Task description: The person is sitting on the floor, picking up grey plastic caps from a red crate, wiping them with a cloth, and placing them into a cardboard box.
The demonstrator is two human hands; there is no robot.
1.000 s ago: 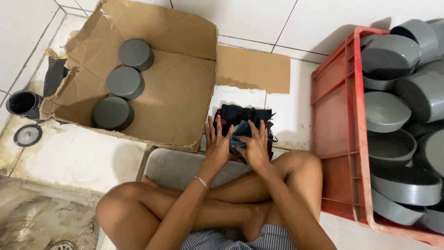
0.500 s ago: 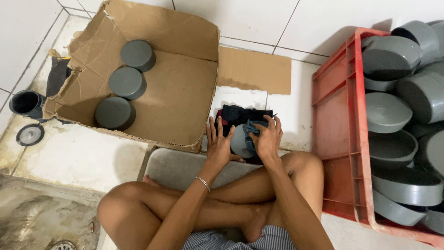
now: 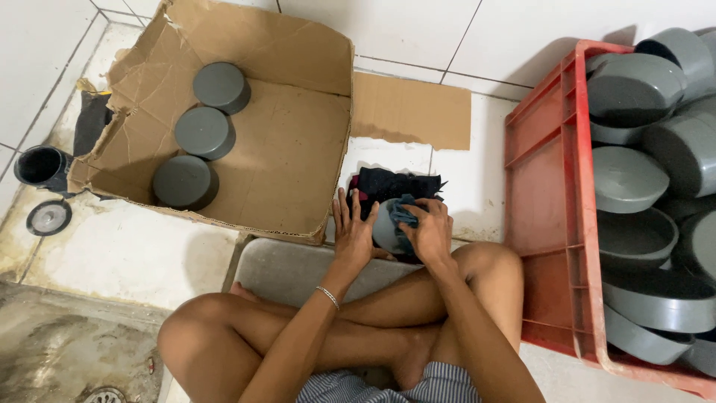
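Left hand and right hand are both grasping, fingers curled, one grey cap (blue rag pressed on), near a red crate.

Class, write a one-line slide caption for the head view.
Seated cross-legged, a person's left hand steadies a grey cap while the right hand presses a cloth to it.

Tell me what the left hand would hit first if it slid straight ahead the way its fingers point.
Probably the dark cloth pile just past the left hand's fingertips, though the cardboard box wall stands close beside that line; depth is unclear.
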